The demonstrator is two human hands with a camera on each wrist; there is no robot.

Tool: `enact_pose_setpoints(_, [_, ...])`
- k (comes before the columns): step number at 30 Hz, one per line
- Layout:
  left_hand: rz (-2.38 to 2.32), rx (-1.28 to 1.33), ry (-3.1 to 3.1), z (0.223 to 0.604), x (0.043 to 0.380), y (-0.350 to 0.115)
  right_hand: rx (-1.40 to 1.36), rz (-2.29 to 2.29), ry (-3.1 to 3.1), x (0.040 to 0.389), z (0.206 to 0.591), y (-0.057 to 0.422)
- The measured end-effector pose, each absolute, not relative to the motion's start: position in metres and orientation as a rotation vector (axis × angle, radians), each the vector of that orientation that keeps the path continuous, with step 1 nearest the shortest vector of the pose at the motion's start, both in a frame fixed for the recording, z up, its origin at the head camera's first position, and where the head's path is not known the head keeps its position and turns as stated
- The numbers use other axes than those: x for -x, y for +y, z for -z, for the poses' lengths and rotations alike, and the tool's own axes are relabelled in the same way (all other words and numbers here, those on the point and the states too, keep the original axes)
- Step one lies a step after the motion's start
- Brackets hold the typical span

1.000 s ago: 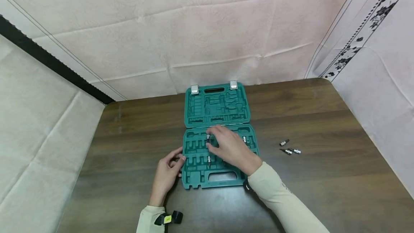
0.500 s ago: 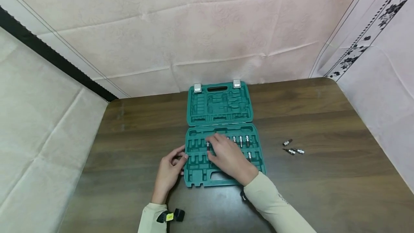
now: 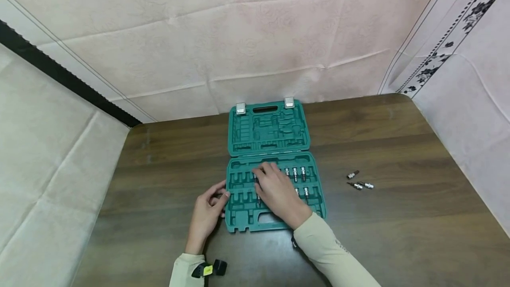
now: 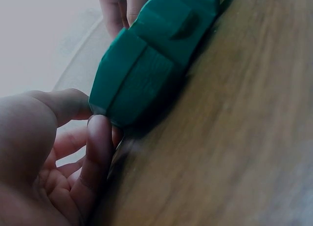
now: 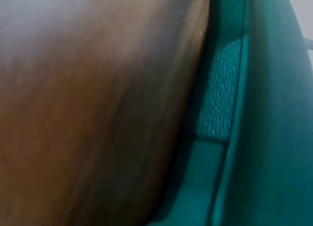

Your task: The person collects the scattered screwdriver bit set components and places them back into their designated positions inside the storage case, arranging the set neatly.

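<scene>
A green plastic tool case (image 3: 239, 218) lies open on the wooden table, its lid folded back. My left hand (image 3: 207, 209) holds the case's left edge between thumb and fingers; the left wrist view shows the fingertips at the case corner (image 4: 127, 84). Over the lower half, my right hand (image 3: 280, 194) pinches a small bit socket (image 3: 255, 179) in the upper row, left of the middle, partly hidden by the fingers. More bit sockets (image 3: 303, 173) sit in slots to its right. The right wrist view is mostly dark blur beside the green case wall (image 5: 220, 99).
Three loose bit sockets (image 3: 354, 185) lie on the table (image 3: 398, 145) to the right of the case. The lid (image 3: 268, 129) with two metal latches reaches the table's back edge, near a pale cloth wall (image 3: 255, 48).
My right hand has shifted slightly toward me and its thumb and fingers have drawn closer together around the bit socket. The left hand stays at the case's edge.
</scene>
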State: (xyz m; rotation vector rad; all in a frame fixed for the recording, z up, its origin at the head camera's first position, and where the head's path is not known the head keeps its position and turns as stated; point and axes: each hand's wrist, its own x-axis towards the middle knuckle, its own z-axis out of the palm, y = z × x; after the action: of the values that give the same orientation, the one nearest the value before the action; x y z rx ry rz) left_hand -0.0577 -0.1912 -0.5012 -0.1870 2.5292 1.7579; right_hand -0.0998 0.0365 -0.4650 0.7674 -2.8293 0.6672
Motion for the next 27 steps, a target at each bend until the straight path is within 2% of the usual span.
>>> enact_pose_setpoints(27, [-1.733, 0.189, 2.548, 0.5008, 0.0587, -0.1905, -0.716, -0.587, -2.874, 0.1018, 0.4619, 0.033])
